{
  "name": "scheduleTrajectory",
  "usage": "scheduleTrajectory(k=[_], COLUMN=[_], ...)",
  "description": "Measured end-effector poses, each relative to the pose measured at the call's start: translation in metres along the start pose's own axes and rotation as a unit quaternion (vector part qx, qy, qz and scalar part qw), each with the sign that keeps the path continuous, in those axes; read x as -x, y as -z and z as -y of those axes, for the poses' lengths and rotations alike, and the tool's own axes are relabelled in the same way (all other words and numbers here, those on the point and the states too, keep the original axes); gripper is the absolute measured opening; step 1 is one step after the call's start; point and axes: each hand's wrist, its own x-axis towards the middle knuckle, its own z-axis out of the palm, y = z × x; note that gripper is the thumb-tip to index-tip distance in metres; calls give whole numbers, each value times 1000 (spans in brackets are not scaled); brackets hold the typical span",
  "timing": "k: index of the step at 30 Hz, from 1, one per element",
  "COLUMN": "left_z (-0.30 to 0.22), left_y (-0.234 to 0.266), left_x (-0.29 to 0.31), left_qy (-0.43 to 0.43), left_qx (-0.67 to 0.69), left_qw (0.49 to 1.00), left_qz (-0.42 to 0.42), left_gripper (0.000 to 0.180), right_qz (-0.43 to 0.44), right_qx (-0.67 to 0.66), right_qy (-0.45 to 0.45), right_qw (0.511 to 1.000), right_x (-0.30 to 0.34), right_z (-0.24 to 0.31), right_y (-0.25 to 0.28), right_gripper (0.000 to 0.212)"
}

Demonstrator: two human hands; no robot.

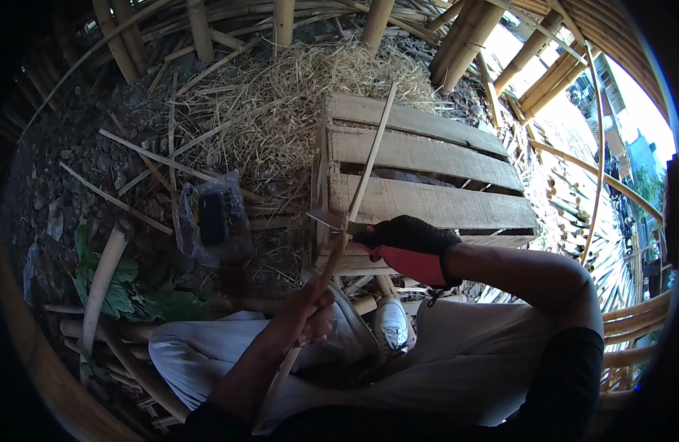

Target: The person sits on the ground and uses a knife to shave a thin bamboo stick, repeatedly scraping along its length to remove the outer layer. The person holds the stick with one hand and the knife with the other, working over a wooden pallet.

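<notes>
A long, thin bamboo strip (374,151) runs slantwise from my lap up past the wooden crate (420,151). My bare left hand (310,320) is closed around its lower part, above my knees. My right hand (409,250), in a black and red glove, grips a knife whose blade (324,219) points left and crosses the strip. The knife's handle is mostly hidden in the glove. Blade and strip meet just beyond my left hand, at the crate's near left corner.
A heap of pale shavings (280,103) lies behind and left of the crate. A clear plastic bag with a dark phone-like object (212,219) rests on the ground at left, near green leaves (114,287). Bamboo poles (464,44) stand around; cut bamboo is stacked at right.
</notes>
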Motion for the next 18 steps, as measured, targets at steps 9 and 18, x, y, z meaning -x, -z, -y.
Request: scheduleTrajectory(k=[9,18], left_z=[-2,-1], left_y=[-5,-2], left_x=[4,0], left_qy=[13,27], left_qx=[-5,-2], left_qw=[999,999], left_qz=[-43,-23], left_gripper=[57,56], right_qz=[105,0], right_qx=[-85,218], right_qy=[-187,89], right_qw=[973,972], right_x=[6,-2], right_z=[39,-11], right_y=[14,13], right_gripper=[36,38])
